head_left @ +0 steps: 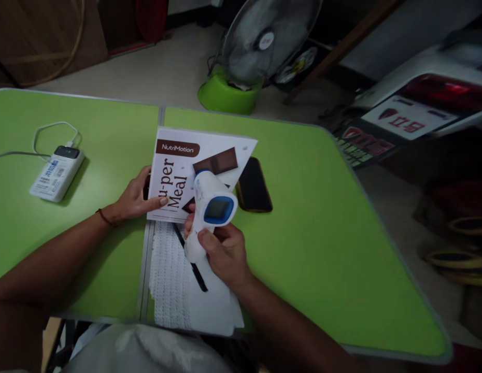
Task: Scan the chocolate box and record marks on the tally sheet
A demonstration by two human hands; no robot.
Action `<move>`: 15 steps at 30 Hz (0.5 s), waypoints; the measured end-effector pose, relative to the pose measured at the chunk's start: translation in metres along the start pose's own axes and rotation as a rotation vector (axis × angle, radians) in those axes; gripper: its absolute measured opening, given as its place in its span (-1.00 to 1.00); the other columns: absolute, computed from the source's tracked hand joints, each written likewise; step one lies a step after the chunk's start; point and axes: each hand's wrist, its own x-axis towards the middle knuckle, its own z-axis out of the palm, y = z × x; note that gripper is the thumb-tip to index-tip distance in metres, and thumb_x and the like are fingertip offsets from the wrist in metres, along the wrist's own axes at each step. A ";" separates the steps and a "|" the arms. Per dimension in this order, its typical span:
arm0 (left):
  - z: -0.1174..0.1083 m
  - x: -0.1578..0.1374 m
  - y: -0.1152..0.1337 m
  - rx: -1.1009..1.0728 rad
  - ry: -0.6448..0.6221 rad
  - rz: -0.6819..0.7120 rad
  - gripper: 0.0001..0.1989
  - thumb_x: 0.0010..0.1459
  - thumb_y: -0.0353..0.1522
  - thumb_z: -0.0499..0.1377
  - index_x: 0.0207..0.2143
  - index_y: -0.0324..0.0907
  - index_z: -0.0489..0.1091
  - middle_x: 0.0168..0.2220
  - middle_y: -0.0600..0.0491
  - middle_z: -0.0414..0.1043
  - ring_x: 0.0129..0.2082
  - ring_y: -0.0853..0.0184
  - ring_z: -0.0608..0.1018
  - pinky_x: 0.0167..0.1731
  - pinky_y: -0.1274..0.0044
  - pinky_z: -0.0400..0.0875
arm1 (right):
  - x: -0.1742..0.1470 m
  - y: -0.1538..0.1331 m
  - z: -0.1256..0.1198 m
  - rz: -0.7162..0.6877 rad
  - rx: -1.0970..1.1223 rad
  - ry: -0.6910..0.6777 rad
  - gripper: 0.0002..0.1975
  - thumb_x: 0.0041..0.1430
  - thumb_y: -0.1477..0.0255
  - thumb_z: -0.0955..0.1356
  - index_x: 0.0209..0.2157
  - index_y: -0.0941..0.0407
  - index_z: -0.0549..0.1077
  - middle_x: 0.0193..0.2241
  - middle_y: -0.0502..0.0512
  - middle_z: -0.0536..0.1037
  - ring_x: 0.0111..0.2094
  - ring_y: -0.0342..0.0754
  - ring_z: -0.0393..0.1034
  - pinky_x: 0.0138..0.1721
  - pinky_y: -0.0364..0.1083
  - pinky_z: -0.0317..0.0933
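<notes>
Gripping the lower left edge of a white NutriMotion box (181, 176), the left hand (132, 199) lays its thumb across the printed front, while its other fingers pass behind the box, so how far they are spread cannot be told. The right hand (227, 254) is closed around the handle of a white thermometer gun (207, 199), thumb against the near side and fingers curled round the grip. The gun stands in front of the box, its blue-framed screen facing the wearer; whether its nose touches the box is hard to tell. The box is tilted over the green worktop (322, 254), near the seam, and partly covers a dark phone (255, 186) lying to its right. Below the hands, printed sheets (171, 280) lie near the front edge, with a black pen (199, 277) slanting across them, its middle hidden by the gun's handle. Well apart on the left, a white power bank (56, 176) rests with a cable (54, 124) plugged into it.
</notes>
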 end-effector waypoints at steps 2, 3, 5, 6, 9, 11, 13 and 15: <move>0.000 0.000 0.000 0.006 -0.003 0.013 -0.27 0.06 -0.01 0.37 0.16 -0.14 0.26 0.02 -0.14 0.49 -0.06 0.07 0.57 -0.13 0.22 0.56 | 0.000 0.000 0.000 -0.002 0.005 0.000 -0.61 0.04 0.01 0.49 -0.37 0.06 0.53 -0.48 0.02 0.57 -0.49 -0.09 0.42 -0.42 -0.06 0.39; 0.000 0.000 -0.001 0.006 -0.009 0.019 -0.28 0.06 -0.01 0.36 0.16 -0.14 0.26 0.02 -0.14 0.49 -0.06 0.07 0.57 -0.13 0.23 0.56 | -0.001 0.000 -0.001 0.000 0.005 0.000 -0.61 0.04 0.01 0.50 -0.37 0.05 0.53 -0.48 0.02 0.57 -0.48 -0.09 0.42 -0.42 -0.05 0.39; 0.000 0.001 -0.001 0.001 -0.015 0.032 -0.28 0.07 0.00 0.35 0.16 -0.14 0.25 0.04 -0.15 0.49 -0.05 0.07 0.58 -0.14 0.25 0.57 | -0.001 0.000 -0.001 0.002 0.004 0.000 -0.61 0.04 0.01 0.50 -0.35 0.05 0.54 -0.47 0.02 0.57 -0.48 -0.08 0.42 -0.40 -0.04 0.39; 0.000 0.001 -0.001 0.000 -0.016 0.040 -0.28 0.08 0.00 0.35 0.16 -0.14 0.25 0.05 -0.15 0.48 -0.05 0.08 0.58 -0.14 0.26 0.57 | -0.001 0.000 -0.001 0.002 0.004 -0.002 -0.61 0.04 0.01 0.50 -0.35 0.05 0.54 -0.47 0.02 0.57 -0.47 -0.08 0.43 -0.39 -0.04 0.39; -0.001 0.001 -0.001 0.030 -0.012 0.052 -0.29 0.09 0.02 0.34 0.15 -0.15 0.25 0.04 -0.15 0.48 -0.06 0.09 0.58 -0.15 0.27 0.58 | -0.001 0.001 0.000 -0.007 0.010 0.002 -0.60 0.05 0.00 0.49 -0.37 0.06 0.52 -0.47 0.02 0.56 -0.47 -0.08 0.42 -0.40 -0.04 0.38; -0.001 0.001 -0.001 0.055 -0.011 0.053 -0.29 0.09 0.04 0.32 0.14 -0.15 0.24 0.02 -0.16 0.48 -0.08 0.10 0.58 -0.16 0.27 0.58 | -0.001 0.002 0.000 -0.012 0.012 0.005 -0.60 0.05 0.00 0.49 -0.37 0.06 0.52 -0.47 0.02 0.56 -0.48 -0.09 0.41 -0.41 -0.05 0.38; -0.001 0.000 -0.002 0.064 -0.015 0.055 -0.28 0.10 0.07 0.30 0.14 -0.15 0.24 0.01 -0.16 0.49 -0.09 0.10 0.58 -0.18 0.26 0.58 | -0.001 0.003 0.000 -0.017 0.015 0.000 -0.60 0.05 0.00 0.49 -0.36 0.06 0.52 -0.47 0.02 0.56 -0.48 -0.09 0.40 -0.42 -0.05 0.37; -0.001 0.001 -0.002 0.076 -0.017 0.065 -0.27 0.11 0.09 0.28 0.15 -0.14 0.23 0.00 -0.16 0.50 -0.10 0.10 0.59 -0.19 0.25 0.58 | -0.001 0.004 0.000 -0.015 0.026 -0.012 -0.61 0.05 0.01 0.49 -0.36 0.06 0.53 -0.48 0.01 0.56 -0.49 -0.10 0.39 -0.43 -0.06 0.36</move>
